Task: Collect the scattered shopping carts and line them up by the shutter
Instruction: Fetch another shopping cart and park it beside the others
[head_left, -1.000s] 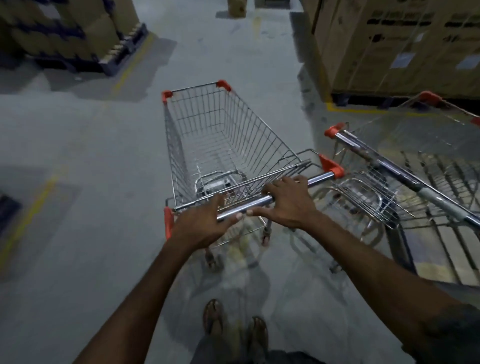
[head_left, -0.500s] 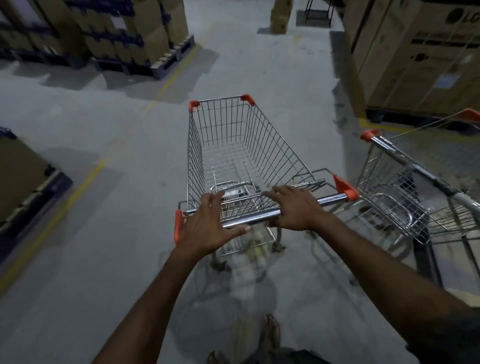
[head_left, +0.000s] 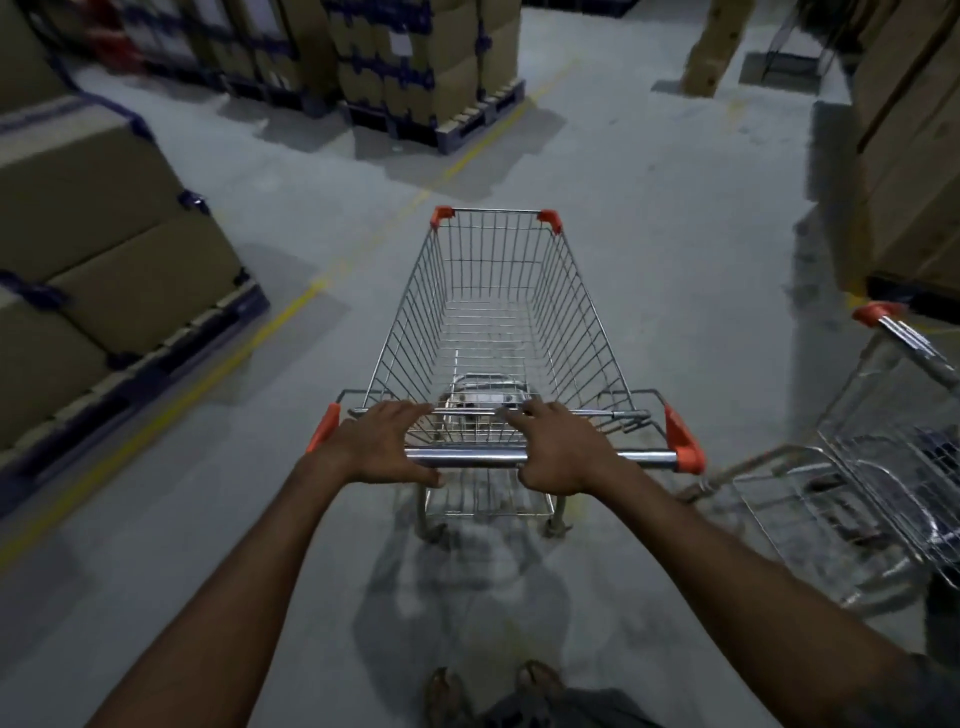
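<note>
A steel wire shopping cart (head_left: 498, 312) with orange corner caps stands straight ahead of me on the grey floor, its basket empty. My left hand (head_left: 379, 447) and my right hand (head_left: 561, 452) both hold its chrome handle bar (head_left: 467, 457). Palms lie on top, fingers reach forward over the bar, and thumbs hook beneath it. A second shopping cart (head_left: 883, 467) of the same kind sits close at the right, partly cut off by the frame edge and angled toward mine.
Stacked cardboard boxes on a pallet (head_left: 104, 249) line the left side, behind a yellow floor line (head_left: 291, 306). More palletised boxes (head_left: 426, 67) stand far ahead on the left. Tall cartons (head_left: 909, 156) rise at the right. Open concrete aisle runs ahead between them.
The cart has swung from pointing left to pointing straight down the aisle. The second cart has slid toward the right edge. My fingers have stretched forward over the bar.
</note>
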